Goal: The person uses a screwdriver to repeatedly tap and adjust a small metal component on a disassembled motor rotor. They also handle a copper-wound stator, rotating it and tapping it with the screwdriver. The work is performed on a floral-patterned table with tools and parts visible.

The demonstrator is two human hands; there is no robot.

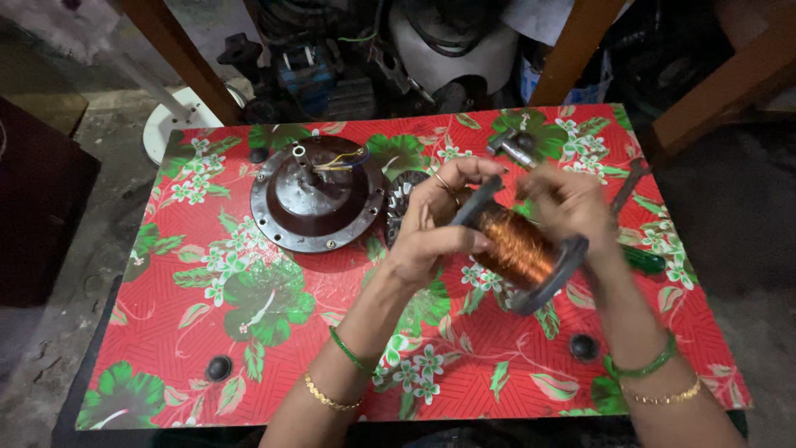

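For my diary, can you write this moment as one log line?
left hand: holds grey spool of copper wire | right hand: on spool | round dark motor cover: on red flowered table

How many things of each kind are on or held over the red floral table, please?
Spool of copper wire, held by left hand and right hand: 1
Round motor cover: 1
Stator, partly hidden behind the left hand: 1
Hammer: 1
Green-handled screwdriver: 1
Black knobs: 2
Total: 7
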